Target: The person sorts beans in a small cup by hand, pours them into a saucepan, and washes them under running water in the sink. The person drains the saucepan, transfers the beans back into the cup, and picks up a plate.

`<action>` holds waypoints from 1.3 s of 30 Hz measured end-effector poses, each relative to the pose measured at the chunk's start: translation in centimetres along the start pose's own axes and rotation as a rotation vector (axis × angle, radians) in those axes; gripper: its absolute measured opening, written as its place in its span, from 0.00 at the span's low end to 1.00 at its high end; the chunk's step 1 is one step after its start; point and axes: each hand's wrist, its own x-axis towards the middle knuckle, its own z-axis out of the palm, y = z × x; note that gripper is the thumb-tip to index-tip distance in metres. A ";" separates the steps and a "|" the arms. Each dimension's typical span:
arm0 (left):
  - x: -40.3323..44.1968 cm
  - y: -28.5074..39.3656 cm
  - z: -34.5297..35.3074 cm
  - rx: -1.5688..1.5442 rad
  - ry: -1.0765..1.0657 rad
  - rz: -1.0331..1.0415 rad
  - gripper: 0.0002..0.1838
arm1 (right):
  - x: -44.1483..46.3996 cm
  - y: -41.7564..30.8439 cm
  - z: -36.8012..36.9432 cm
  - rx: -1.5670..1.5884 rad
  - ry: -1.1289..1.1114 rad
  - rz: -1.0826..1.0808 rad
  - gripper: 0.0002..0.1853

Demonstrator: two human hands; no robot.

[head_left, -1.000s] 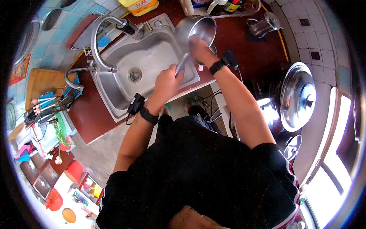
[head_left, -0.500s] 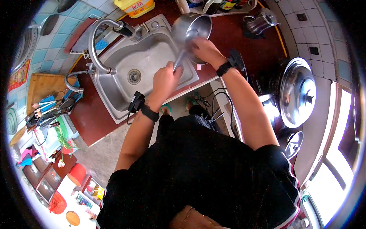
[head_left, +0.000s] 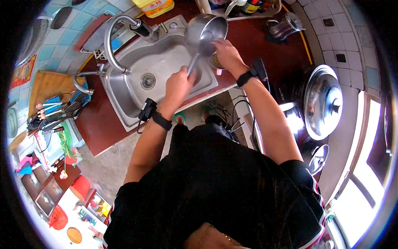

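My left hand (head_left: 178, 85) is closed around the long grey handle of a round steel saucepan (head_left: 197, 31). The saucepan is tilted above the sink's right corner and the counter, with part of its shiny inside showing. My right hand (head_left: 227, 54) is at the saucepan's near side, fingers curled; what they grip, if anything, is hidden. Below that hand, partly covered, is a small vessel with yellowish-brown contents (head_left: 216, 61). Close to it, at the counter's front edge, shows a small pink thing (head_left: 219, 72).
The steel sink (head_left: 159, 60) lies left of the saucepan, with a curved tap (head_left: 108, 43) over it. A yellow container (head_left: 155, 7) stands behind. On the right are a metal jug (head_left: 286, 27) and a large lidded pot (head_left: 325, 103). Utensils and a cutting board (head_left: 47, 89) are at left.
The saucepan has shifted slightly left relative to the sink. More of the small vessel beneath my right hand shows now. My left hand keeps its hold on the handle.
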 end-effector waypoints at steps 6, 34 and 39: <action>-1.2 0.8 0.4 -0.046 0.024 0.039 0.17 | 0.3 -1.5 0.6 -0.127 -0.145 -0.081 0.25; -7.1 -14.1 1.6 -0.687 -0.101 -0.614 0.20 | -5.6 -2.1 4.7 0.200 0.183 1.204 0.34; -9.4 -21.8 2.6 -0.859 -0.162 -0.737 0.17 | -8.0 1.7 10.3 0.582 -0.016 1.193 0.20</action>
